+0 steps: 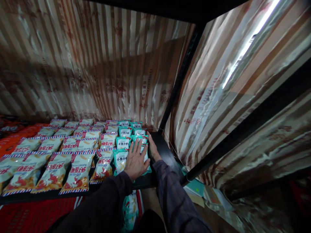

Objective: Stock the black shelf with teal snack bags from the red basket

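Small teal-and-white snack bags [120, 159] stand in two short columns at the right end of a black shelf [167, 158]. My left hand [136, 158] lies over the front bags, its fingers stretched out and slightly spread, covering part of their print. Along the right side of the same bags rests my right hand [153, 147], held on edge with its fingers extended toward the back. Neither hand is wrapped round a bag. To the left stand rows of larger snack bags [79, 170] with red print and striped edges.
Orange packs [18, 139] lie at the far left. Striped plastic sheeting [109, 64] hangs behind and to the right. A black corner post [179, 77] and a slanting bar [243, 129] frame the right side. Below the shelf are another teal bag [130, 210] and a red box [36, 213].
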